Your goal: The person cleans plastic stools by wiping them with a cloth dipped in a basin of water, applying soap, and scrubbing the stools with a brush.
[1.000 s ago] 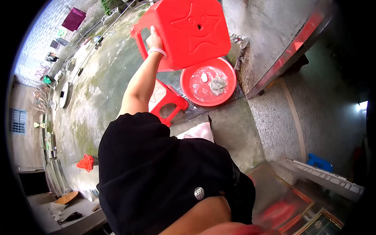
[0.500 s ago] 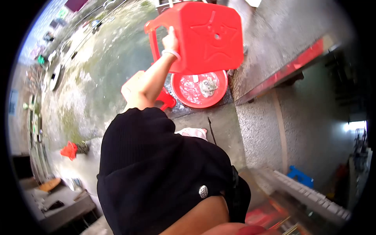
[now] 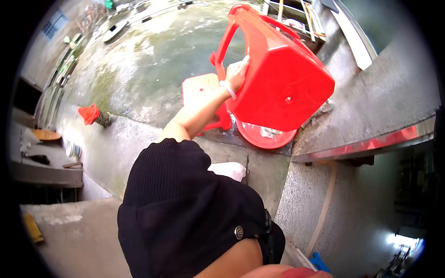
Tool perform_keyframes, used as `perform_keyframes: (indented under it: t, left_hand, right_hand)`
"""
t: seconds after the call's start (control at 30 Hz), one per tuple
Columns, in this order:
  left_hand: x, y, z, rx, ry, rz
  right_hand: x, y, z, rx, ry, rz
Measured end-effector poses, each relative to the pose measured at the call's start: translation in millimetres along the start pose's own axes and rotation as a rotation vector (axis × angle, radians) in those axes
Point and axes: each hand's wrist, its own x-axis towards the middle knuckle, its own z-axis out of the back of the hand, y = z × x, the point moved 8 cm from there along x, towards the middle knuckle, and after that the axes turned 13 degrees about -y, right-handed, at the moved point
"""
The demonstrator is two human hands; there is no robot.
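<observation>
My left hand [image 3: 237,74] grips a red plastic stool [image 3: 282,88] by the edge near its legs, with some fingers hidden behind it. The stool is held tilted, its seat with a small hole turned toward me and its legs pointing away. Beneath it stands a round red basin [image 3: 266,138], partly covered by the stool, with water and a greyish cloth [image 3: 270,133] inside. A second stool [image 3: 200,86], red with a pale top, stands on the ground beside my forearm. My right hand is not visible.
A red-topped object [image 3: 89,114] stands on the concrete at left. A ledge with a red strip [image 3: 371,146] runs along the right. Low shelving with items [image 3: 296,21] is at the top. A concrete slab [image 3: 51,173] holding a basket lies at far left.
The held stool has turned, showing more of its legs, and sits further right in view. The whole view has swung, so the basin and ground items appear shifted; less of the basin shows.
</observation>
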Motion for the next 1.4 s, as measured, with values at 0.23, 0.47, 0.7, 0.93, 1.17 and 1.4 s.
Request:
perform_keyframes:
  t: [0.23, 0.47, 0.7, 0.93, 1.17, 1.4]
  left_hand:
    - [17.4, -32.2, 118.1, -0.071, 0.06, 0.02]
    - [21.7, -118.4, 225.4, 0.567, -0.245, -1.105]
    - [115.8, -12.8, 383.1, 0.528, -0.414, -0.47]
    - [186.3, 137.1, 559.0, 0.084, -0.85, 0.153]
    - [163.0, 315.5, 703.8, -0.127, -1.423, 0.368]
    - [104.7, 454.1, 797.3, -0.258, -1.486, 0.534]
  right_hand:
    - [3.0, 48.7, -57.7, -0.085, 0.113, 0.099]
    - [-26.6, 98.9, -116.7, -0.225, 0.259, 0.233]
    - [-76.0, 113.9, -159.2, -0.345, 0.268, 0.221]
    - [-131.3, 117.5, -205.8, -0.416, 0.145, 0.175]
    - [-214.4, 185.2, -329.4, -0.547, 0.154, 0.173]
    - [-235.4, 258.7, -453.0, -0.64, 0.145, 0.324]
